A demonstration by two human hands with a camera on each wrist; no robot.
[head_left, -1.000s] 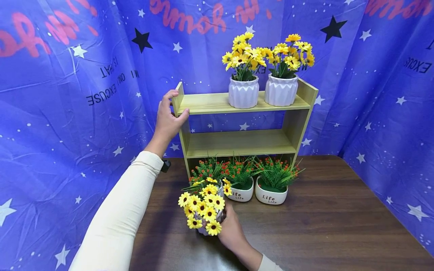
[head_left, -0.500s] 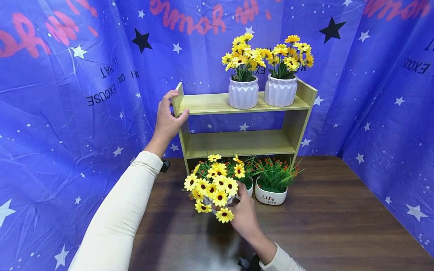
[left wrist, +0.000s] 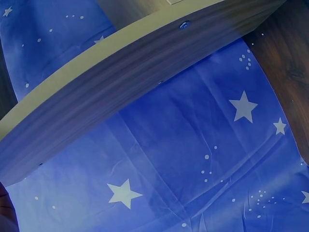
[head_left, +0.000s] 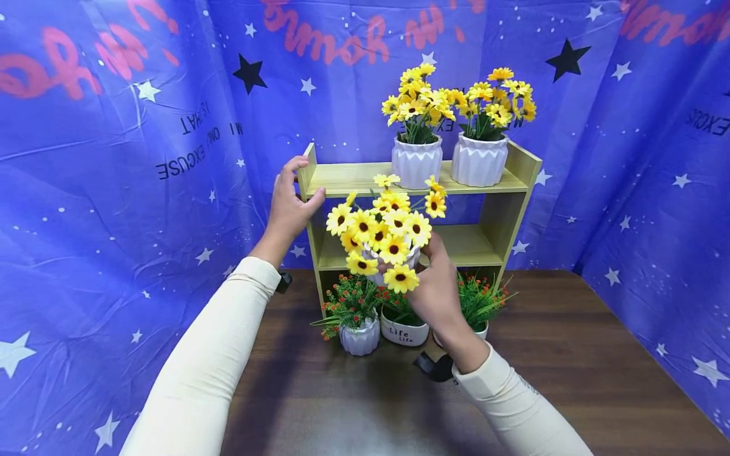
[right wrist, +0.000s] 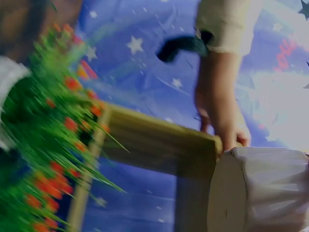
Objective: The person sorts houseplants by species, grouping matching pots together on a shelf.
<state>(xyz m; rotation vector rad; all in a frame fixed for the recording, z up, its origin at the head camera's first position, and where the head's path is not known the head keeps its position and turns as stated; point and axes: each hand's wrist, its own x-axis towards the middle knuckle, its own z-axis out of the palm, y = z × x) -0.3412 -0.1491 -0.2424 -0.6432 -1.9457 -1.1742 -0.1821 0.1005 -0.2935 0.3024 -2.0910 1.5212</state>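
Note:
My left hand (head_left: 289,206) grips the upper left side panel of the wooden shelf (head_left: 342,180), fingers behind it and thumb at the front. That panel (left wrist: 120,72) crosses the left wrist view. My right hand (head_left: 438,291) holds a pot of yellow flowers (head_left: 393,248) from its right side, raised in front of the shelf's middle level. The flowers hide much of the pot. The right wrist view catches the white pot (right wrist: 275,188) at lower right, with the left hand (right wrist: 224,108) beyond it on the shelf (right wrist: 159,128).
Two white pots (head_left: 417,162) (head_left: 480,161) with yellow flowers stand on the top board at the right. On the brown table (head_left: 342,405), at the shelf's foot, are a ribbed pot (head_left: 360,337) and two white "Life" pots (head_left: 403,333) with red-flowered greenery; the right hand partly covers one.
My right hand has lifted the yellow-flower pot up and to the right, from low over the table to middle-shelf height, uncovering the ribbed pot. The left hand keeps its grip on the panel.

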